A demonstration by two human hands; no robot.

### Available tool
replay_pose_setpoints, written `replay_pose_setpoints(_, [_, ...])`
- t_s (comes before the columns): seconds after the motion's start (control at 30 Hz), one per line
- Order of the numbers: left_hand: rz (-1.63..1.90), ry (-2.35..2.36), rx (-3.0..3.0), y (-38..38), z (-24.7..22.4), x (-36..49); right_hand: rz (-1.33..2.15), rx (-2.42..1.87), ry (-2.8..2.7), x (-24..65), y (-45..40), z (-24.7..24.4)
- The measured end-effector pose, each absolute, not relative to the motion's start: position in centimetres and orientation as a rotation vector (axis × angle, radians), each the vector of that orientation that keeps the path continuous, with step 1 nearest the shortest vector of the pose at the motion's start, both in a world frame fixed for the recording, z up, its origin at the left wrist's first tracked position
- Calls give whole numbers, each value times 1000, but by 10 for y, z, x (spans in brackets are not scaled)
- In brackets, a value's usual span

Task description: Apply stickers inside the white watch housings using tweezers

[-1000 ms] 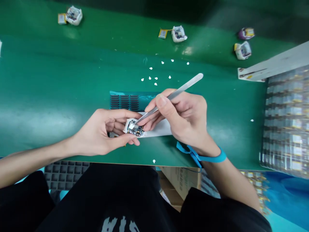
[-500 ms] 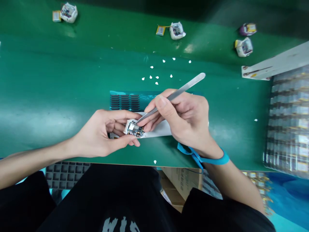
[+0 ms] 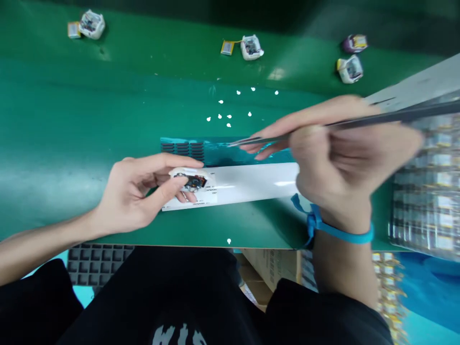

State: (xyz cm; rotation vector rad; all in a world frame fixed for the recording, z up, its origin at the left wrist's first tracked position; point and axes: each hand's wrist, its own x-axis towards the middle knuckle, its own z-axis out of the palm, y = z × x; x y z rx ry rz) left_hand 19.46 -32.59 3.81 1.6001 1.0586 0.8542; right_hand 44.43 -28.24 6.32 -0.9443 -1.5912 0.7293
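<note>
My left hand [image 3: 136,191] holds a small white-cased device with a bare circuit board [image 3: 190,180] between thumb and fingers, above the left end of a white strip [image 3: 247,184]. Metal tweezers [image 3: 283,138] are in my right hand [image 3: 345,148], which is blurred by motion. Their tips point left, over a blue film [image 3: 223,154] behind the white strip. Black pads [image 3: 182,149] in rows lie on the film's left part. Several small white pieces [image 3: 229,116] are scattered behind the film.
White devices with batteries stand at the back left [image 3: 92,25], back middle [image 3: 251,47] and back right [image 3: 350,69], the last beside a purple one [image 3: 355,43]. Stacked clear trays [image 3: 426,191] fill the right side. One white piece [image 3: 229,241] lies near the front edge.
My right hand has moved right with the tweezers, away from the device. My left hand has shifted slightly left and tilted the device, its thumb now over the board.
</note>
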Motion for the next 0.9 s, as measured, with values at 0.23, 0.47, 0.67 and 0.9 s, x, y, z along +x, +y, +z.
replay_pose_setpoints(0.23, [790,970,2310,-317,18,189,756,-845,-2373,463,-262,37])
replay_pose_setpoints(0.47, [550,858,2576,-315,1,194,773,-896,-2447,466,-261,36])
replay_pose_setpoints(0.67, [538,861,2544,-311,-1,195,771,-889,-2458,467,-263,33])
replay_pose_setpoints(0.9, [504,853,2537,-308,-2,194,692,-843,-2540,468,-268,27])
